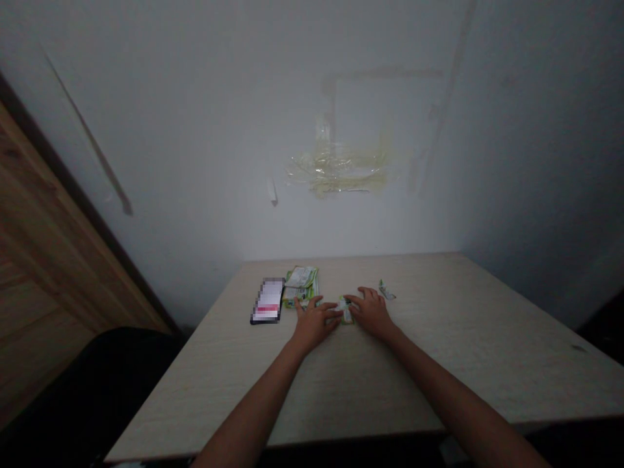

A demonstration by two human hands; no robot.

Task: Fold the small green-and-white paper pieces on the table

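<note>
On the table, a small green-and-white piece of packaging (pixel 346 313) lies flat between my two hands. My left hand (pixel 314 324) rests with its fingers spread, the tips reaching the left edge of that piece. From the other side, my right hand (pixel 373 313) touches its right part with fingers stretched out and apart. Several green-and-white packets (pixel 302 278) lie in a loose pile just beyond my left hand, whose fingers cover the pile's near edge. The print on them is too small to read.
A phone (pixel 268 301) with a lit, blurred screen lies left of the pile. A crumpled green-and-white scrap (pixel 387 290) is beyond my right hand. The pale wooden table (pixel 487 351) meets a white wall (pixel 205 130) with peeling clear tape (pixel 341 170). Wooden boards (pixel 58 240) stand at left.
</note>
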